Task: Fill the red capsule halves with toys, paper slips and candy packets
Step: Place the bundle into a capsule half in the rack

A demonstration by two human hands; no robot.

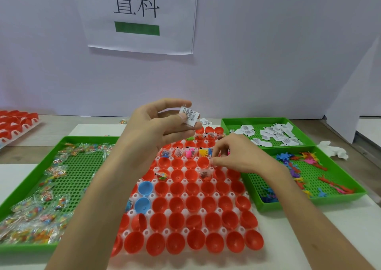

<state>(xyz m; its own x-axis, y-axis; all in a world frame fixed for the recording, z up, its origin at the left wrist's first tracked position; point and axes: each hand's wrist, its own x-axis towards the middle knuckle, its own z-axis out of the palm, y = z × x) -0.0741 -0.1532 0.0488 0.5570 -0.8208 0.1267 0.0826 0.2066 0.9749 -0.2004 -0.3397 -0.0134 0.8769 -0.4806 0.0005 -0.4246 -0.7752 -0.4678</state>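
Observation:
A white rack in the middle holds several red capsule halves, plus two blue ones on its left. The far rows hold toys, slips and packets; the near rows are empty. My left hand hovers above the rack's far end and pinches a small stack of white paper slips between thumb and fingers. My right hand hangs low over the rack's right side, fingertips pinched together at a red half; whatever it pinches is hidden.
A green tray of clear candy packets lies left. At the right, one green tray holds paper slips, another holds coloured toys. More red halves sit far left. A white wall stands behind.

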